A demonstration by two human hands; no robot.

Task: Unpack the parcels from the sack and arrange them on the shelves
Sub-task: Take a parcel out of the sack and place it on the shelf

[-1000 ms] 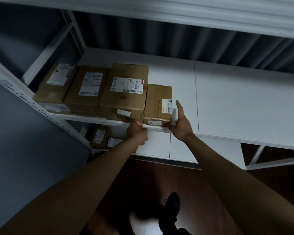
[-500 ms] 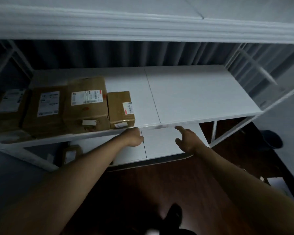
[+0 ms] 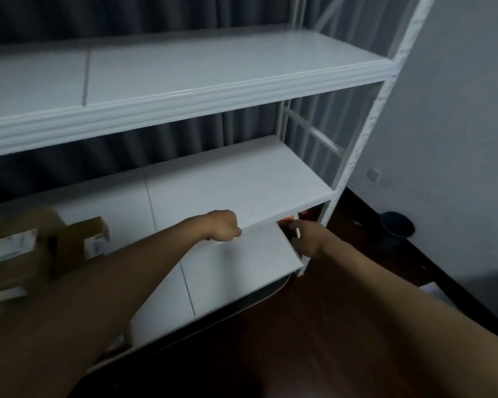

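Note:
Brown cardboard parcels with white labels stand on the middle shelf (image 3: 242, 179) of the white rack at the far left: a small one (image 3: 81, 239) and a bigger, blurred one (image 3: 15, 254). My left hand (image 3: 223, 225) hovers at the front edge of that shelf, fingers curled into a fist with nothing in it. My right hand (image 3: 305, 238) hangs in front of the lower shelf (image 3: 242, 268), fingers loosely bent and empty. No sack is in view.
The top shelf (image 3: 213, 67) holds nothing in view. A dark bin (image 3: 397, 225) stands on the wooden floor by the grey wall at the right. Something white (image 3: 434, 291) lies on the floor at the right edge. Dark curtains hang behind the rack.
Both hands have left the small parcel, which stays on the middle shelf. My view has swung right, so the parcels now sit at the left edge and the rack's right end shows.

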